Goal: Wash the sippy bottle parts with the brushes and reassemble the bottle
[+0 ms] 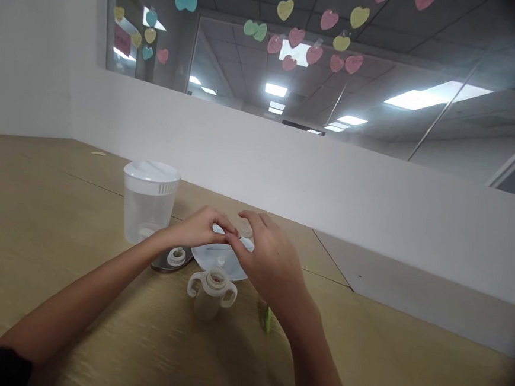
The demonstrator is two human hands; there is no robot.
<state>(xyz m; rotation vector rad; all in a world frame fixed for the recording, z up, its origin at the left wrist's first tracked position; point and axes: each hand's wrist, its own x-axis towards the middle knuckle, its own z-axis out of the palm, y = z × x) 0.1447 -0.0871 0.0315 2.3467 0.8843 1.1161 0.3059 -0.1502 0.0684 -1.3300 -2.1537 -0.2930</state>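
Note:
My left hand [203, 227] reaches in over a pale round plate [229, 266], its thumb and fingertips pinched together. Its fingertips meet the thumb of my right hand [274, 263]; whatever lies between them is too small to make out. A small clear rounded piece [245, 228] shows under the curled fingers of my right hand. Below the hands stands an uncapped baby bottle [208, 301] with two handles, its opening facing up. A white ring with a teat [176, 257] rests on a dark flat object [159, 264] left of the plate.
A translucent bucket [148, 208] with a white lid stands at the back left. A thin green object [268, 320] lies beside my right wrist. Behind the wooden table [97, 299] rises a white wall with a window bearing heart-shaped notes.

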